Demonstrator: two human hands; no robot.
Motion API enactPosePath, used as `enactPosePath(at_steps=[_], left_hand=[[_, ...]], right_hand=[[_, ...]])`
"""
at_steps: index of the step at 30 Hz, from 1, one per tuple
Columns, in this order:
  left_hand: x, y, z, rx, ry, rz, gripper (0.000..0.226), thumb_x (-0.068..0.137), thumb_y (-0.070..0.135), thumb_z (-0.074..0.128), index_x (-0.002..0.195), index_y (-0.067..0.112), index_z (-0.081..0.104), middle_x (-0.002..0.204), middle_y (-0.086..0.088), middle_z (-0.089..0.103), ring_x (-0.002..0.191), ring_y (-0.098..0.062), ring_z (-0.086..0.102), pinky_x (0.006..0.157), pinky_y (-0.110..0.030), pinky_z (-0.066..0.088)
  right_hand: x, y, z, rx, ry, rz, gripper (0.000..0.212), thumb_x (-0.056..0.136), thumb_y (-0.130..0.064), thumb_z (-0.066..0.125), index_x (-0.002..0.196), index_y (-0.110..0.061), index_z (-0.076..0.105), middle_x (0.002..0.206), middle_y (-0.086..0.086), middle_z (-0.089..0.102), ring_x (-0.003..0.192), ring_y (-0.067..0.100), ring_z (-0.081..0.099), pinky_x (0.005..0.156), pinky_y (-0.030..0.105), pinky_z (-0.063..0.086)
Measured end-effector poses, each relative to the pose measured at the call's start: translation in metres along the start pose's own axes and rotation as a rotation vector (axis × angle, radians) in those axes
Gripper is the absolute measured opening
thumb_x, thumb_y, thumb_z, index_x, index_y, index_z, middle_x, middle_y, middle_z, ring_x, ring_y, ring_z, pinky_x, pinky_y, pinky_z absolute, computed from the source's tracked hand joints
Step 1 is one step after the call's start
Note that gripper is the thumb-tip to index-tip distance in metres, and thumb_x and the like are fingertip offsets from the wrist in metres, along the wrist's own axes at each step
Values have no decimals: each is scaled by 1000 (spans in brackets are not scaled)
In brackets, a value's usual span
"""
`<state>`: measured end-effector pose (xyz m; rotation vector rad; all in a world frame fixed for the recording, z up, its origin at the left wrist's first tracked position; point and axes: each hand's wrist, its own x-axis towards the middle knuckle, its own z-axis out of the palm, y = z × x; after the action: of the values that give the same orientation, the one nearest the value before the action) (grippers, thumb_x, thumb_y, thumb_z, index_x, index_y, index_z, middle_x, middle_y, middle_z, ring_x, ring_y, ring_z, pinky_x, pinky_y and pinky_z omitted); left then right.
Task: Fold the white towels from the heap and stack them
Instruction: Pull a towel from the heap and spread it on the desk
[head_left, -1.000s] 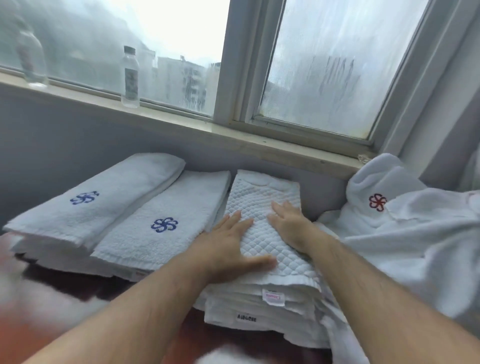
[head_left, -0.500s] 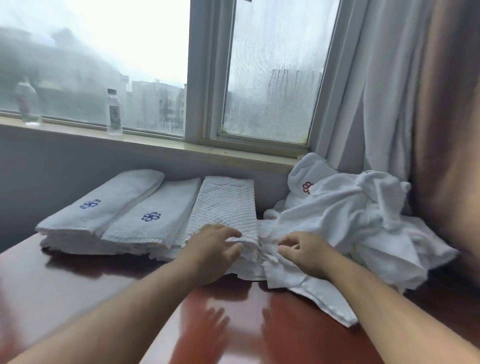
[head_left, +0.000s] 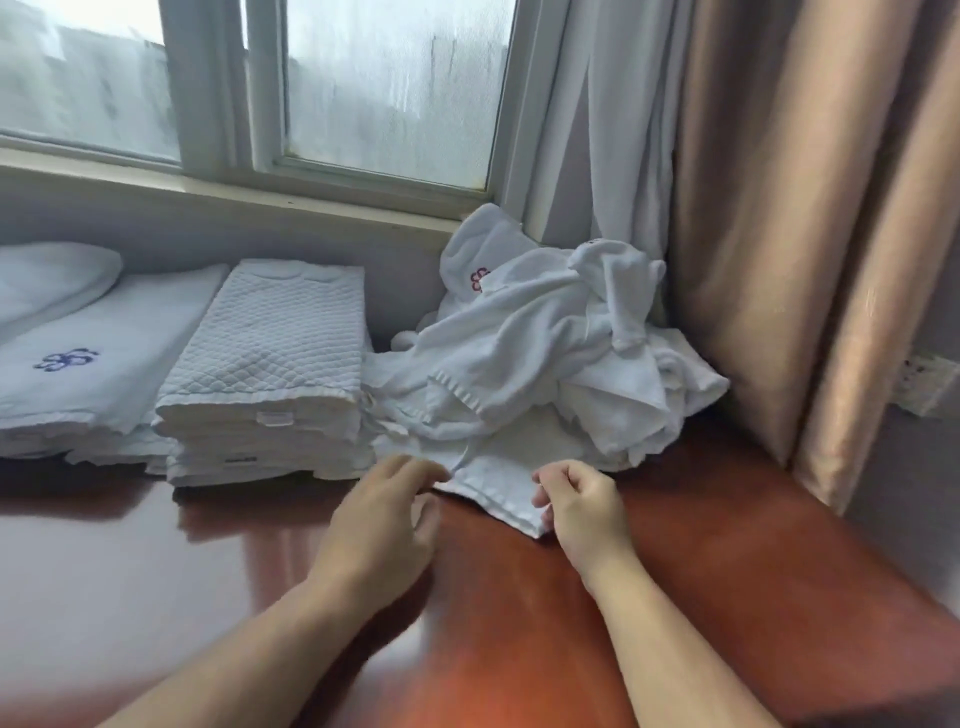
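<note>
A heap of crumpled white towels (head_left: 545, 353) lies on the red-brown table (head_left: 727, 545) against the wall under the window. One towel's flat hemmed corner (head_left: 498, 483) sticks out of the heap toward me. My right hand (head_left: 582, 506) has curled fingers and pinches that corner's right edge. My left hand (head_left: 384, 514) reaches to the corner's left edge, fingertips at the hem, thumb apart below it. Left of the heap stands a stack of folded quilted white towels (head_left: 280, 338).
More folded white towels with a blue flower logo (head_left: 104, 353) lie left of the quilted stack. A white curtain (head_left: 597, 130) and a beige curtain (head_left: 779, 208) hang right behind the heap. The windowsill (head_left: 260, 192) runs along the back.
Both hands have left the top of the quilted stack and moved right to the heap's front corner. My view has swung right, toward the heap and curtains.
</note>
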<state>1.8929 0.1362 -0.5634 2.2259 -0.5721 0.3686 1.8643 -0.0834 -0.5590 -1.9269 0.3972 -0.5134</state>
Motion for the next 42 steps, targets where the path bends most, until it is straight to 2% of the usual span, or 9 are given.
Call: enactPosePath(at_steps=[6, 10, 16, 22, 29, 34, 38, 40, 42], left_hand=[[34, -4, 14, -29, 98, -25, 28, 89, 29, 58, 115, 40, 57, 111, 27, 48, 93, 5, 50, 80, -22, 45], [52, -13, 14, -121, 113, -37, 27, 88, 30, 56, 111, 44, 57, 106, 26, 54, 93, 6, 53, 73, -7, 38], [73, -26, 18, -335, 158, -171, 22, 89, 29, 57, 106, 44, 60, 94, 25, 62, 74, -4, 60, 64, -22, 44], [71, -26, 17, -401, 182, -154, 21, 88, 30, 54, 104, 41, 61, 92, 31, 59, 66, -5, 60, 58, -10, 42], [70, -29, 16, -485, 203, -165, 19, 94, 42, 45, 104, 41, 62, 93, 29, 62, 74, -2, 62, 62, -9, 40], [72, -33, 16, -633, 195, -227, 34, 90, 50, 35, 114, 42, 57, 92, 21, 70, 72, -6, 67, 69, -26, 44], [71, -35, 16, -699, 174, -195, 45, 86, 64, 34, 121, 44, 55, 99, 16, 72, 77, -10, 69, 76, -34, 48], [72, -33, 14, -796, 116, -203, 55, 81, 70, 40, 126, 43, 56, 104, 12, 73, 81, -13, 72, 78, -35, 49], [75, -30, 11, -1138, -78, -293, 70, 73, 73, 55, 135, 40, 52, 113, 1, 74, 92, -17, 73, 80, -35, 53]], right_hand=[[51, -24, 20, -40, 5, -78, 33, 98, -27, 56, 74, -8, 67, 59, -1, 68, 46, 12, 58, 52, 30, 49], [60, -28, 48, 63, 18, -172, 46, 102, -39, 51, 77, -4, 66, 69, 13, 68, 67, 29, 65, 63, 44, 56], [66, -24, 44, 148, 8, -109, 58, 88, -68, 55, 83, -13, 70, 69, 1, 72, 63, 14, 70, 55, 24, 55], [67, -24, 45, 127, 80, -193, 30, 91, -51, 68, 90, -21, 71, 65, -11, 68, 53, 2, 61, 53, 15, 49], [60, -34, 42, 201, -13, -250, 31, 85, -45, 64, 70, -20, 56, 70, 0, 53, 69, 16, 51, 66, 32, 46], [48, -44, 27, 348, 59, -442, 22, 79, -31, 59, 62, -27, 47, 69, -5, 41, 66, 17, 39, 62, 25, 36], [45, -49, 20, 619, -159, -355, 4, 71, -20, 57, 71, -16, 59, 72, 2, 52, 74, 23, 50, 69, 36, 42], [41, -50, 25, 674, -353, -359, 26, 74, -16, 54, 93, -3, 67, 90, 16, 61, 93, 38, 59, 84, 48, 47], [34, -54, 35, 667, -566, -345, 41, 78, -12, 51, 108, 13, 62, 104, 28, 62, 107, 49, 57, 96, 57, 46]])
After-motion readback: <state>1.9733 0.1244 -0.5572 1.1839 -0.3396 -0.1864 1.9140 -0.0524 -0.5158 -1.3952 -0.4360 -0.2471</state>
